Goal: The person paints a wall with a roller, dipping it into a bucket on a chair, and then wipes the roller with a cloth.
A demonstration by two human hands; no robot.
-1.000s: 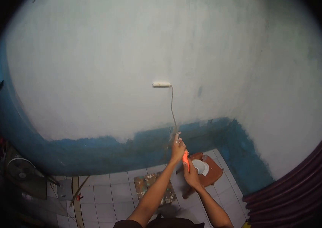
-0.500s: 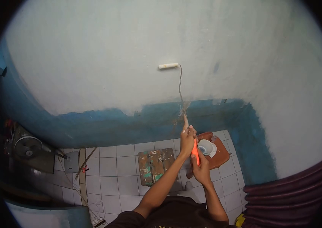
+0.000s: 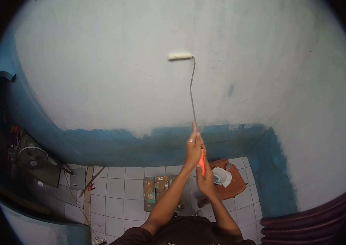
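Note:
A paint roller [image 3: 180, 56] with a narrow white sleeve rests against the pale wall [image 3: 111, 69]. Its long thin metal rod runs down to an orange handle [image 3: 202, 162]. My left hand [image 3: 194, 150] is closed around the top of the handle, with the index finger stretched along the rod. Lower down, my right hand [image 3: 206, 180] grips the orange handle. Below the pale paint a blue band [image 3: 160, 141] spans the wall, with a ragged upper border. A white tub [image 3: 218, 174] sits on a brown stool [image 3: 237, 189], to the right of my hands.
A paint-spattered wooden stool [image 3: 150, 192] stands on the tiled floor [image 3: 116, 192], left of my forearms. Farther left are a fan [image 3: 33, 158] and a thin stick [image 3: 93, 179]. A dark purple curtain [image 3: 316, 218] hangs at lower right.
The roller sleeve has moved up the wall, with both hands still on the tool. My view has tilted upward slightly, so the floor and stools sit lower.

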